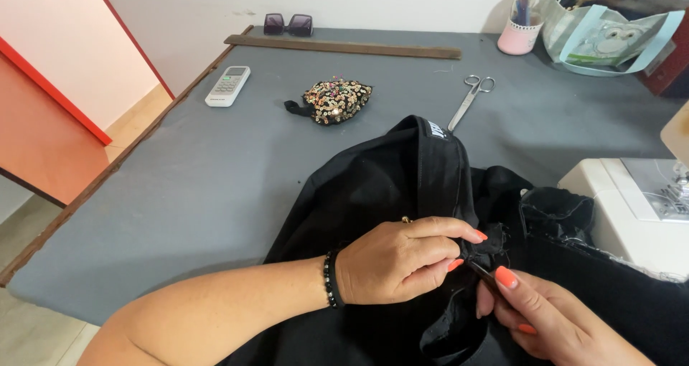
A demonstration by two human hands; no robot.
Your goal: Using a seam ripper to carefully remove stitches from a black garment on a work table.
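Grey surface (179, 194) against a white wall. Left hand (395, 262) pinches black fabric (387, 172); right hand (545, 316) grips a thin dark tool (482, 273). Scissors (470, 97) and sequinned pouch (336, 100) lie beyond the hands.

I see a small white label (437, 130) with dark print on the raised fold of the black garment (373, 186), near the middle of the grey table (179, 186). Far left on the table lies a white remote control (227, 86) with a small pale screen (235, 72) at its far end. At the far right corner sits a pale blue bag (610, 39) bearing an owl picture.
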